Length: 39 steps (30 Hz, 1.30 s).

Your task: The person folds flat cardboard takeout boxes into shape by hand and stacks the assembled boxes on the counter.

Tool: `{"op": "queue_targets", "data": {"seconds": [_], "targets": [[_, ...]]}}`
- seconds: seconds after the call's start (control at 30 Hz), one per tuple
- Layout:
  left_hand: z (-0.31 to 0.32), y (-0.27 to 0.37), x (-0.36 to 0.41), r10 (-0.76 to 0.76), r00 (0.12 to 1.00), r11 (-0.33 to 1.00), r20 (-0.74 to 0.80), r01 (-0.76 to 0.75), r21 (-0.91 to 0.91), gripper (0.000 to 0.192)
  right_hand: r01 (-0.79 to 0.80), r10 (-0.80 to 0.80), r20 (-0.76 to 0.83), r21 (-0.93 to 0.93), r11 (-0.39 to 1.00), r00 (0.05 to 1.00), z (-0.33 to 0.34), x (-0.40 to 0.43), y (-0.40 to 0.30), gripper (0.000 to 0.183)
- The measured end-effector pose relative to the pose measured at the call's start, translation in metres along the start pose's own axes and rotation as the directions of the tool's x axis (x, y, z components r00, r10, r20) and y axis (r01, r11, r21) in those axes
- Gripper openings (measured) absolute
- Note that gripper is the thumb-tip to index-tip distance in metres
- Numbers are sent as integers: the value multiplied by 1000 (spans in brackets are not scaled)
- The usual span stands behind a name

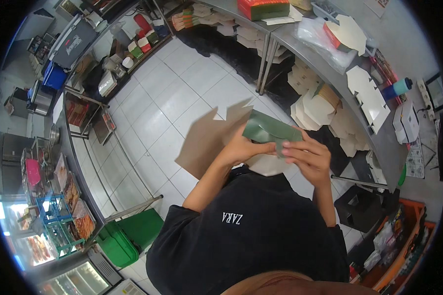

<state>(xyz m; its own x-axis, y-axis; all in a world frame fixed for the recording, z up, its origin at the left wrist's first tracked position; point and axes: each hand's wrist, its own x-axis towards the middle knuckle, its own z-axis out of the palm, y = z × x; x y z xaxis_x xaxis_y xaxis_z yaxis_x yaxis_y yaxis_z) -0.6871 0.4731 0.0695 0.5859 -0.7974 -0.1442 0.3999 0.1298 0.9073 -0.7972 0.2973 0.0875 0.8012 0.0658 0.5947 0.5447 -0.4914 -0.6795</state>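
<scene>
A partly folded paperboard food carton is held up in front of my chest. Its green outer panel [271,127] faces up and has a curved slit. A wide brown-looking flap [210,138] with notched edges spreads to the left. Below my fingers a pale flap [267,165] hangs near my black shirt. My left hand [243,147] grips the carton from the left, thumb at the lower edge of the green panel. My right hand [310,155] holds its right end, with fingertips on a narrow green tab [280,147]. Parts of both hands are hidden behind the board.
A steel table [317,62] curves along the right, bearing a flat carton blank [368,97] and a red-green carton [264,9]. Stacked blanks [313,107] lie beneath it. Left stands another counter with food trays [83,217]; a green bin [118,245] is below. White floor tiles [158,92] lie ahead.
</scene>
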Motion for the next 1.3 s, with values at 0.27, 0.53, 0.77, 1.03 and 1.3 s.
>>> {"op": "queue_targets", "data": {"seconds": [0.27, 0.53, 0.77, 1.03, 1.3], "targets": [[2, -15, 3, 188, 981, 979, -46, -183, 88, 50, -147, 78, -289, -225, 963, 954, 47, -5, 13, 30], [-23, -27, -8, -43, 999, 994, 13, 41, 102, 48, -174, 195, -56, 262, 949, 979, 19, -22, 32, 39], [-11, -39, -6, -127, 956, 963, 265, 54, 265, 59, -629, 585, 231, 253, 736, 777, -7, -30, 43, 19], [18, -42, 3, -271, 906, 950, 324, 197, 244, 80, -684, 647, 351, -24, 729, 677, -35, -43, 10, 40], [37, -46, 14, -333, 880, 914, 338, 214, 345, 85, -797, 799, 71, 166, 580, 596, -19, -79, 15, 27]]}}
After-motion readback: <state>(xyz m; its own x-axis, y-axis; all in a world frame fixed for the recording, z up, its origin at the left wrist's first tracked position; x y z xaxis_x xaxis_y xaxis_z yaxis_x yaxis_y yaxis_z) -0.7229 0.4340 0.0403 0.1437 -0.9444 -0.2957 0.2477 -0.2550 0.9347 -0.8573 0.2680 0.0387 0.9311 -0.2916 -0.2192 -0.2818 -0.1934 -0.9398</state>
